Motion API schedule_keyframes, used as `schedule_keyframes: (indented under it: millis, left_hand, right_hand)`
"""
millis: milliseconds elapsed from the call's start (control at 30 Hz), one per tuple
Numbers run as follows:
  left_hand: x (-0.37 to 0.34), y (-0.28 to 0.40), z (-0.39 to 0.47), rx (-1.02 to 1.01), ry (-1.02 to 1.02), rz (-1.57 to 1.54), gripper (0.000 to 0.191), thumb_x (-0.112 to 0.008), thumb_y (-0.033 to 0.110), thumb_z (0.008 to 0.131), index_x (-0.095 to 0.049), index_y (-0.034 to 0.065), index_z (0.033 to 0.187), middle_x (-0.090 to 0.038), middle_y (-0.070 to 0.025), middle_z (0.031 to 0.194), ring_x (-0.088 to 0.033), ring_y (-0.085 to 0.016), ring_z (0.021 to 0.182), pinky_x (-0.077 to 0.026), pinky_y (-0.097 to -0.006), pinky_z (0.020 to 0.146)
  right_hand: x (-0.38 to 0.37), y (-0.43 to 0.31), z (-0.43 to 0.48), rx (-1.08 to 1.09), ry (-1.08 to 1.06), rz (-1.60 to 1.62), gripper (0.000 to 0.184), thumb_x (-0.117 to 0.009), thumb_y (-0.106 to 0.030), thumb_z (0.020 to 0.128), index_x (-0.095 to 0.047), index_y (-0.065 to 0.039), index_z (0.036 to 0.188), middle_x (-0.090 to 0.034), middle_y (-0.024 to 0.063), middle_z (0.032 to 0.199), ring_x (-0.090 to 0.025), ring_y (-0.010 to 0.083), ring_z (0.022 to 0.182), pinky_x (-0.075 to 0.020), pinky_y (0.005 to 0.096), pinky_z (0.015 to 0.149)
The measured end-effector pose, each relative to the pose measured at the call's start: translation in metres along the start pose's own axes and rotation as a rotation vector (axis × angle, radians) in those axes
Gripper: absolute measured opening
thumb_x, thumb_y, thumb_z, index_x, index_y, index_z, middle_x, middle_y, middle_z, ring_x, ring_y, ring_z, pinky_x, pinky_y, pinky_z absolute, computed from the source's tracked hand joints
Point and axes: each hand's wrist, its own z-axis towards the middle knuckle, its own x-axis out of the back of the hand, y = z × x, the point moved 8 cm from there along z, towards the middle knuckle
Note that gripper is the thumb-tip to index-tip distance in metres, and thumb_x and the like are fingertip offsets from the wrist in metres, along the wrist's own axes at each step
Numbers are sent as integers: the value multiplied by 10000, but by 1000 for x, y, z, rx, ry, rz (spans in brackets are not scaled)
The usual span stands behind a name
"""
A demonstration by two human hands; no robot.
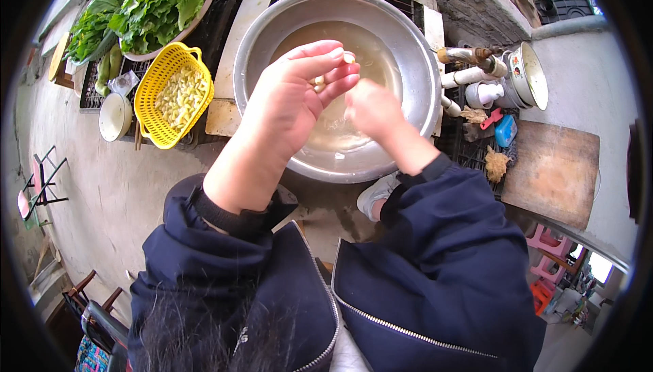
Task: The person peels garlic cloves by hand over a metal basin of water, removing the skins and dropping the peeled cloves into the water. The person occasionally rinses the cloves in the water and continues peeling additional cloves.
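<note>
My left hand (308, 78) is cupped over a large metal basin (245, 60), its fingers curled around a few small pale pieces (319, 82) that look like garlic cloves or shelled beans. One more piece (349, 58) is pinched at the tip of the thumb and index finger. Close beside it, my right hand (375, 109) is blurred with fingers bent inward; whether it holds anything is hidden. Cloudy water (331, 132) with pale bits lies in the basin below both hands. To the left, a yellow plastic basket (145, 86) contains many similar pieces (181, 97).
Leafy greens (163, 9) fill a bowl behind the basket. Green gourd-like vegetables (109, 68) and a white bowl (115, 116) are at left. Right of the basin are pipes with a tap (474, 60), a blue soap box (506, 130) and a wooden board (553, 170).
</note>
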Motion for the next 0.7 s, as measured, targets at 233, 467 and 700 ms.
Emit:
schedule_keyframes:
  millis: [233, 467, 700]
  left_hand:
    - [12, -1, 3, -45, 86, 23, 149, -619, 71, 914, -623, 9, 1050, -664, -77, 1004, -638, -144, 875, -523, -250, 843]
    - [-7, -6, 3, 40, -11, -39, 311, -572, 243, 963, -585, -44, 1081, -645, -161, 1030, -652, -244, 945, -537, -353, 912]
    - [-24, -10, -2, 152, -109, -211, 723, -336, 562, 992, -525, -110, 1181, -579, -274, 1182, -589, -323, 1109, -466, -455, 1010]
  right_hand:
    - [125, -17, -12, 116, 365, 867, 169, -757, -136, 827, -709, -22, 942, -604, -22, 710, -480, 31, 632, -400, 203, 560]
    - [138, -13, -21, -101, 382, 1264, 218, -669, -196, 924, -673, 16, 974, -582, -29, 736, -518, 56, 619, -421, 201, 560]
    - [134, -13, -50, -255, 110, 1888, 170, -642, -81, 879, -631, 22, 1014, -625, 23, 823, -490, 32, 623, -329, 153, 474]
